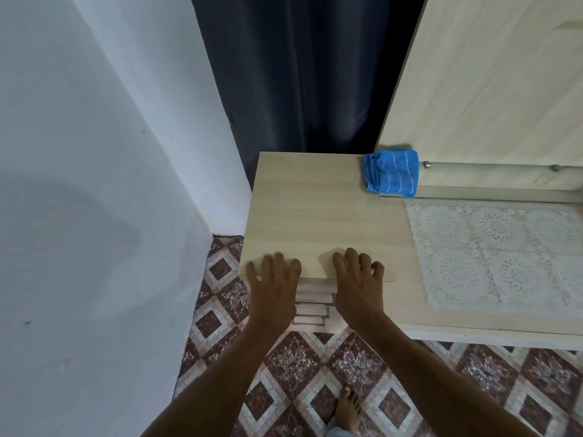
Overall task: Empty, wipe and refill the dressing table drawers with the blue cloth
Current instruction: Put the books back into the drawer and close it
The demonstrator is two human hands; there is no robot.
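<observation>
A pale wooden dressing table (315, 209) fills the centre and right. Its drawers (310, 307), with thin metal handles, show stacked below the front edge, between my wrists. My left hand (273, 285) rests flat on the front edge of the table top, fingers spread. My right hand (359, 285) lies beside it on the same edge, fingers spread and slightly bent, holding nothing. The folded blue cloth (391, 172) with white stripes sits at the back of the top, partly on the end of a glass shelf, well beyond both hands.
A white lace mat (495, 257) covers the lower table section on the right. A glass shelf (479, 197) runs along the wooden back panel (489, 83). A dark curtain (293, 74) hangs behind. A white wall (94, 184) stands left. My bare foot (347, 408) is on the patterned tile floor.
</observation>
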